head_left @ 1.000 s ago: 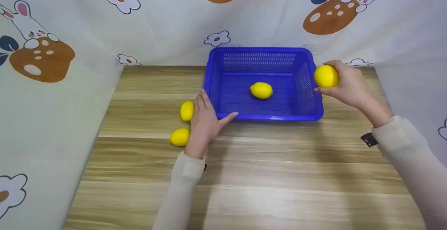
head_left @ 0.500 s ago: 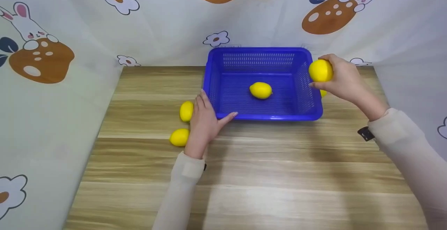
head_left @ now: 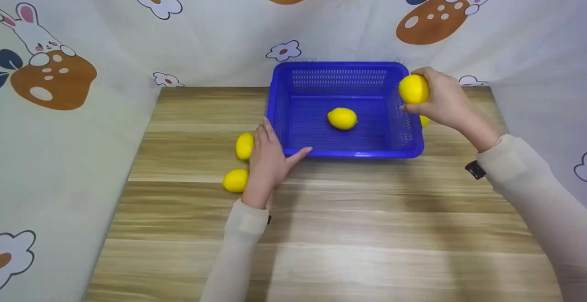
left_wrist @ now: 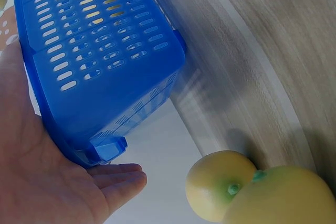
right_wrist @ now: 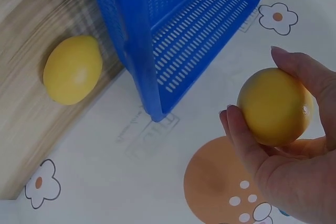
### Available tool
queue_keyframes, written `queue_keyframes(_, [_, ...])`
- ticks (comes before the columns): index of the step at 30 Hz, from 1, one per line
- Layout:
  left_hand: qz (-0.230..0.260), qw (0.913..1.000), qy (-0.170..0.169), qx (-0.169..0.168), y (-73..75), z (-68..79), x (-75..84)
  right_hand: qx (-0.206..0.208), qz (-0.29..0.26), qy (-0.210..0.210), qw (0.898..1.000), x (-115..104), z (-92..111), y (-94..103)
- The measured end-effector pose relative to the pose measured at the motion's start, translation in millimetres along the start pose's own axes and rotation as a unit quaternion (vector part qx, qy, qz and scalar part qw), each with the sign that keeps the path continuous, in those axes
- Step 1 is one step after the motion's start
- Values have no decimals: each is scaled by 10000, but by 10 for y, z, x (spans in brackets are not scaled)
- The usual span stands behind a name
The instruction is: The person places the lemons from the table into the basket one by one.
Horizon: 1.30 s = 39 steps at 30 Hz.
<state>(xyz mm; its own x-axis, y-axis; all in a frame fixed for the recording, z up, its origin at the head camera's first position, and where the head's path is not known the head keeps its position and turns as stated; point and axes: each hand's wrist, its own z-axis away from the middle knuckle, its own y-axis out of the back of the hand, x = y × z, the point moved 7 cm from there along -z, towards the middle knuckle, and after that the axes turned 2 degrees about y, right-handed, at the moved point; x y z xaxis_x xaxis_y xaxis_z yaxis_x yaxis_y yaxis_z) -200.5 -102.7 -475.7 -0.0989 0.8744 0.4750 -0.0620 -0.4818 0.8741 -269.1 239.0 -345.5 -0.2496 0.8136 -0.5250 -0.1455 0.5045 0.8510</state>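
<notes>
A blue plastic basket (head_left: 353, 154) with slotted walls stands at the back of the table, one lemon (head_left: 342, 118) lying on its floor. At the basket's front left corner, my left hand (head_left: 267, 157) rests against the rim with straight fingers and the thumb spread along the front edge. My right hand (head_left: 442, 98) grips another lemon (head_left: 414, 89) between thumb and fingers, over the basket's right rim in the head view. In the right wrist view this held lemon (right_wrist: 275, 107) is raised, with the basket's wall (right_wrist: 137, 51) beside it.
Two lemons lie left of the basket, a rear lemon (head_left: 245, 146) and a front lemon (head_left: 235, 180), both partly behind the left hand. On the right side, a further lemon (right_wrist: 73, 70) sits on the wooden table (head_left: 339, 228). A printed cloth (head_left: 220, 27) hangs behind the table.
My right hand has carried its lemon leftward and slightly away from me, from beside the basket to over its right rim. The left hand and basket have stayed in place.
</notes>
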Motion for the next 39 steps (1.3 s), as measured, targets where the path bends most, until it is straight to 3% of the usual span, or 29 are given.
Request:
queue_keyframes(21, [101,9998,90,-119,-4,5,-12,-405,-81,23,9991,-162,-139,-118])
queue_keyframes(39, [-24,9999,36,-91,1,6,2,-400,-40,100,9991,-172,-156,-157])
